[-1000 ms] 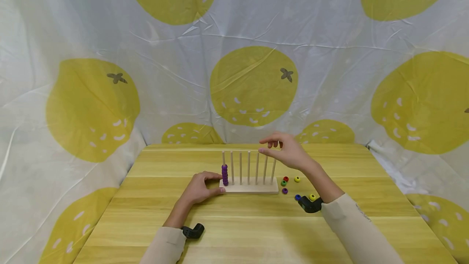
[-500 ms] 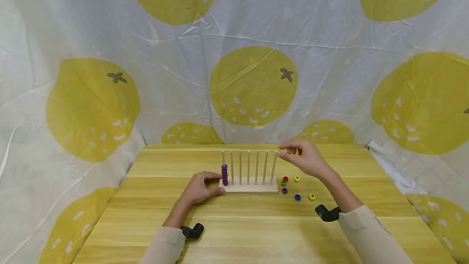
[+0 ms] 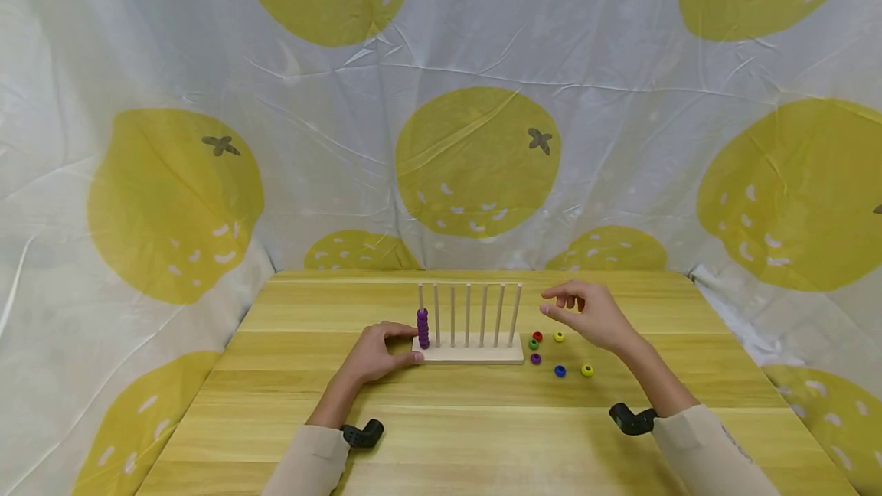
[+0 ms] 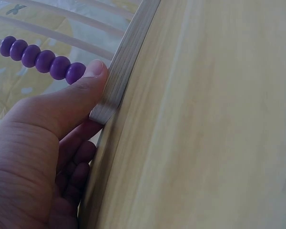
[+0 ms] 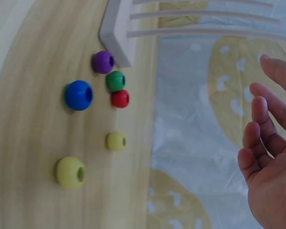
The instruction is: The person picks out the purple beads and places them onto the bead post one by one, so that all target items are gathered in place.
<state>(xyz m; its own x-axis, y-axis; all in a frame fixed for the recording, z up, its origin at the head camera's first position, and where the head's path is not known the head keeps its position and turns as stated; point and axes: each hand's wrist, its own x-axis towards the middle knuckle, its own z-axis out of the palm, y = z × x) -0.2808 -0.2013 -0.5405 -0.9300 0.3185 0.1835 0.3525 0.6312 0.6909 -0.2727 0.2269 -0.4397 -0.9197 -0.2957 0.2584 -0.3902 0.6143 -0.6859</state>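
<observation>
A pale wooden rack [image 3: 470, 354] with several upright pegs stands on the table. Purple beads [image 3: 423, 329] are stacked on its leftmost peg; the other pegs are bare. My left hand [image 3: 375, 353] grips the left end of the base, its thumb on the front edge in the left wrist view and its fingers behind. To the right of the rack, my right hand [image 3: 589, 316] hovers with loosely bent fingers and nothing in them. Below it lie loose beads: purple [image 5: 103, 62], blue [image 5: 78, 95], green [image 5: 116, 81], red [image 5: 120, 98] and two yellow beads [image 5: 70, 172].
The wooden table [image 3: 441, 435] reaches back to a hanging cloth [image 3: 331, 174] printed with yellow fruit. Each wrist carries a black camera, the left camera [image 3: 363, 433] and the right camera [image 3: 632, 419].
My right hand has moved from above the right-hand pegs to the right and down, away from the rack. My left hand, the rack and the beads have stayed in place.
</observation>
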